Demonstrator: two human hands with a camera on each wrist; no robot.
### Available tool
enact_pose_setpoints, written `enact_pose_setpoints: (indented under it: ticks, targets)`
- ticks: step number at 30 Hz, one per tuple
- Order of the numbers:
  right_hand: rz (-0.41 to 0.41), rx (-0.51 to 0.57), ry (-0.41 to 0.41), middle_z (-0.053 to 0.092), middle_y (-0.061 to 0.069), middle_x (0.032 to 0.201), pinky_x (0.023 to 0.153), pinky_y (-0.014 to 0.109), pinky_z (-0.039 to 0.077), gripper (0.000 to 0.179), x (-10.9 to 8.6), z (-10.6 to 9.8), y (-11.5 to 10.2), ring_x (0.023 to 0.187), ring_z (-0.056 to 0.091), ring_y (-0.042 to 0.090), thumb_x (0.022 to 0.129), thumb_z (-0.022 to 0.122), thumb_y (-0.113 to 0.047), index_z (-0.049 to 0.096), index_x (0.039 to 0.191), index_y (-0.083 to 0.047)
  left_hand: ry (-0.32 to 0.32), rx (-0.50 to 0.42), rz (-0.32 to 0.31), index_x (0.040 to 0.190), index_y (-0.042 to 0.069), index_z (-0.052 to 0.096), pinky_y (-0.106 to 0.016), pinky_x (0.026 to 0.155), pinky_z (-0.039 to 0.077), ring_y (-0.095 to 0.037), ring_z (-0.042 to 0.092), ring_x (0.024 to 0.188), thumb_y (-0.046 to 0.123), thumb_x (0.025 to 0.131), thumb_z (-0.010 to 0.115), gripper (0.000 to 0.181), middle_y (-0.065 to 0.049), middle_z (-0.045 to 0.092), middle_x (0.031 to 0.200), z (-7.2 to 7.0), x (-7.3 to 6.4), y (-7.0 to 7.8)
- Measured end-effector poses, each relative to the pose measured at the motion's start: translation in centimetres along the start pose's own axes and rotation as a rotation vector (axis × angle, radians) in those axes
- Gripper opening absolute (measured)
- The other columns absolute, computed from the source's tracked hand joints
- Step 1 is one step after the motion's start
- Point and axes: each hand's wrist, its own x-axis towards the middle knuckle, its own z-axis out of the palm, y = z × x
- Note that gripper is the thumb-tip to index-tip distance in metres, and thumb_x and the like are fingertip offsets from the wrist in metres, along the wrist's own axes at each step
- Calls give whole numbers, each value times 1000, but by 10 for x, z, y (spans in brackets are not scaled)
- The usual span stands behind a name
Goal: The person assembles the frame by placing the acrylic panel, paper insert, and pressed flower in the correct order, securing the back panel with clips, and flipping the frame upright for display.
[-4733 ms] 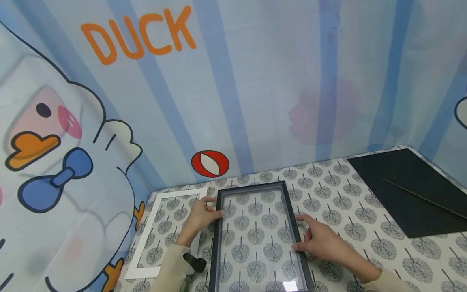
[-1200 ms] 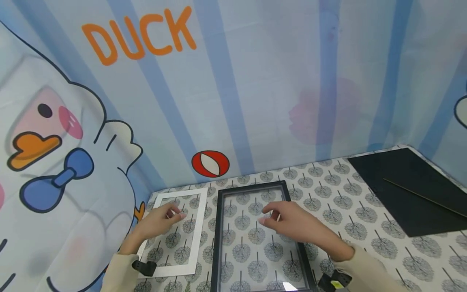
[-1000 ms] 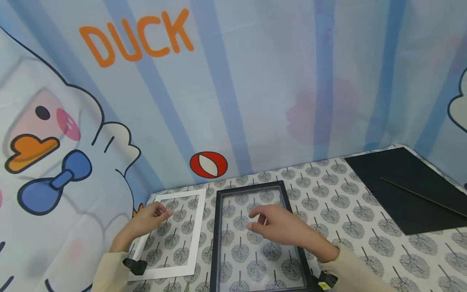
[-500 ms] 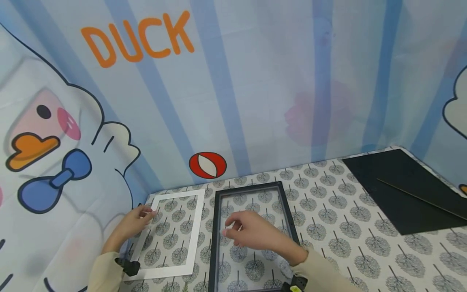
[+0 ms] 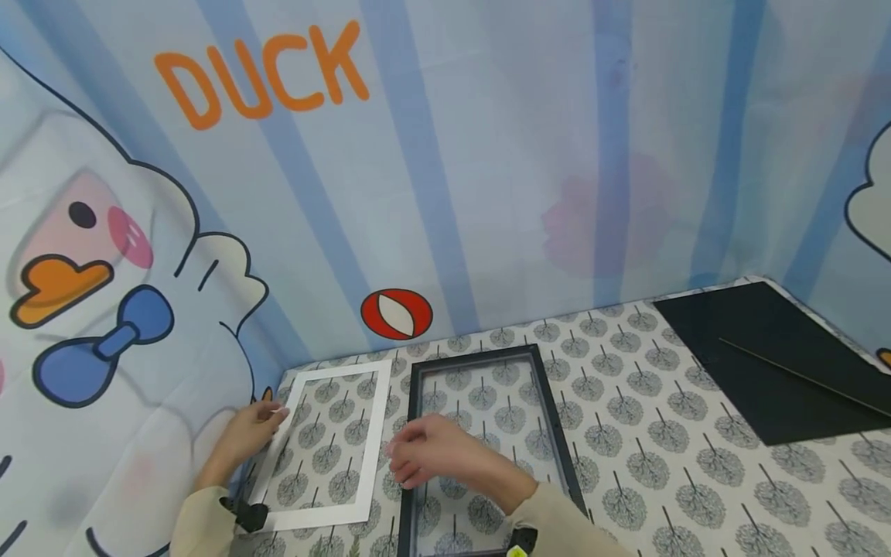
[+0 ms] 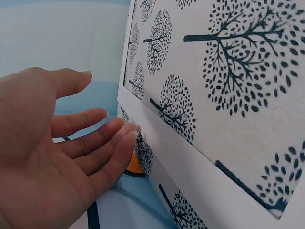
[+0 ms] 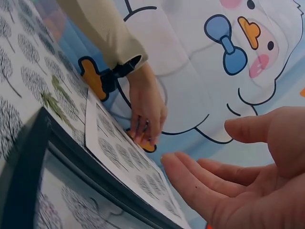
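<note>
A white picture mat (image 5: 365, 480) with a cut-out middle lies on the tree-print cloth at the left. My left hand (image 5: 247, 437) is at its left border, holding nothing; in the left wrist view the fingers (image 6: 102, 157) are loosely bent, tips close to the mat's outer edge. Right of the mat lies a black picture frame (image 5: 550, 410) with a clear pane in it. My right hand (image 5: 435, 449) hovers over the frame's left side, fingers loosely bent and nothing between them. The right wrist view shows its thumb (image 7: 248, 130) apart from the fingers.
A black board (image 5: 759, 325) lies at the far right, with a thin tan line (image 5: 800, 375) across it. Green leafy sprigs (image 7: 55, 105) lie on the cloth near the mat's lower end. A duck-print curtain (image 5: 501, 155) rises behind the table.
Both hands were at the black frame's sides at first. The left hand has moved left to the mat's outer border; the right has swept left across the frame. Mat and frame look unmoved.
</note>
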Motion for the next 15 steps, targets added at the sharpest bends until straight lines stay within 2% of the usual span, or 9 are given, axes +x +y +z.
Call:
enact_pose_setpoints:
  ticks: [6,10,12,15]
  targets:
    - [50,114,-42,71,22,132,91,40,65,31,16,14,8,112,74,37,103,63,-15,69,126,5,-1,-6,-36,149,-15,45,-57,98,58,-51,64,123,36,110,50,64,-42,53,144,0,0,0]
    - [97,161,-38,67,29,132,97,45,63,45,24,26,11,120,69,45,103,66,-20,59,137,10,-3,-4,-74,147,-16,45,-60,102,55,-52,61,126,37,110,49,65,-41,52,145,0,2,-1]
    - [120,192,-38,64,33,133,99,49,62,57,27,31,13,124,65,49,103,67,-23,50,144,14,-6,-10,-89,145,-17,48,-59,100,56,-50,63,122,37,110,49,64,-40,56,141,0,2,-3]
    - [151,257,-50,55,41,140,104,58,58,71,31,36,15,132,57,57,104,66,-23,35,153,16,-10,-44,-101,139,-18,53,-48,91,60,-40,69,107,34,111,49,60,-34,67,123,0,2,-6]
